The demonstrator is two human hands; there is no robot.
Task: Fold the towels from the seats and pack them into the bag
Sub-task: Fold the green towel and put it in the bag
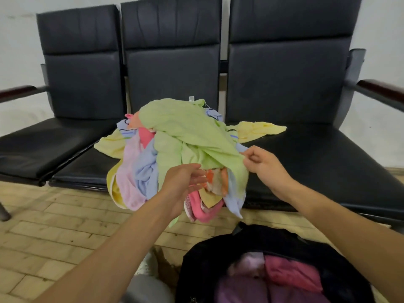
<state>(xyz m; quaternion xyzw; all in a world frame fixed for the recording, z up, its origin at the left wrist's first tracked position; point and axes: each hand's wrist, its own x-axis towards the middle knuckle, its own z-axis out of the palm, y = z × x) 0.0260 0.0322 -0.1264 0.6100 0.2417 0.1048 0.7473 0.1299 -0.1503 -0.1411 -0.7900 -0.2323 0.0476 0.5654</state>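
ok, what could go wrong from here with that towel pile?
1. The right hand pinches only an edge of the green towel, which drapes over the pile; pulling may drag others along.
2. The pile overhangs the seat front, so loosened towels could drop to the floor.
3. The left hand is open, not gripping the pile.

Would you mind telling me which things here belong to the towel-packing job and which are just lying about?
Job: green towel, pinched by the right hand; left hand, open at the mixed towel pile; yellow towel on the seats; black bag, holding packed towels.
Lying about: armrest; tiled floor.
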